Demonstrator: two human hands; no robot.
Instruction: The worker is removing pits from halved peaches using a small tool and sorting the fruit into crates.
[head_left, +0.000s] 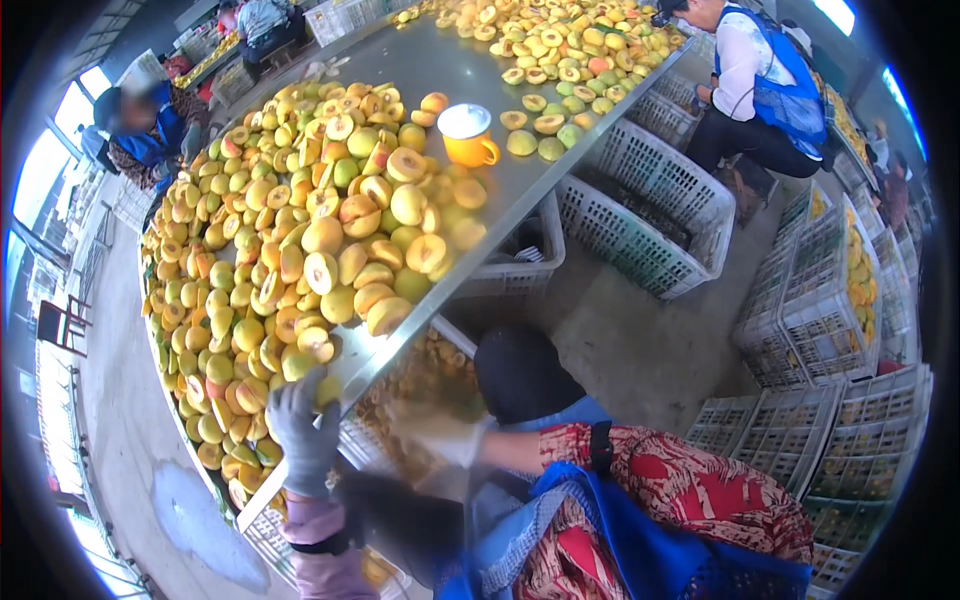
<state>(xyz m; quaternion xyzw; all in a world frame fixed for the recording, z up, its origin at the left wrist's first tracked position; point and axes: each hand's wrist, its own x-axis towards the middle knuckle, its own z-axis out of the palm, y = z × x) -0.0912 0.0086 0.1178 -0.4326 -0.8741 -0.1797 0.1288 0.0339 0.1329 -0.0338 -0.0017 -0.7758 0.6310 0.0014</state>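
Observation:
My left hand (304, 431), in a grey glove, is at the near edge of a metal table (360, 360). Its fingers are around a yellow-green peach (328, 391). A large heap of yellow peaches (255, 255), many halved or cut open, covers this end of the table. Lower and to the right, my right hand (450, 442), in a pale glove, is blurred by motion. It is over a crate of cut peach pieces (427, 367) below the table edge; whether it holds anything does not show.
A yellow mug with a white lid (466, 135) stands on the table. Plastic crates (645, 210) are below the table's right edge; stacked crates (810, 300) hold fruit at right. Co-workers sit at far left (146, 135) and far right (765, 82).

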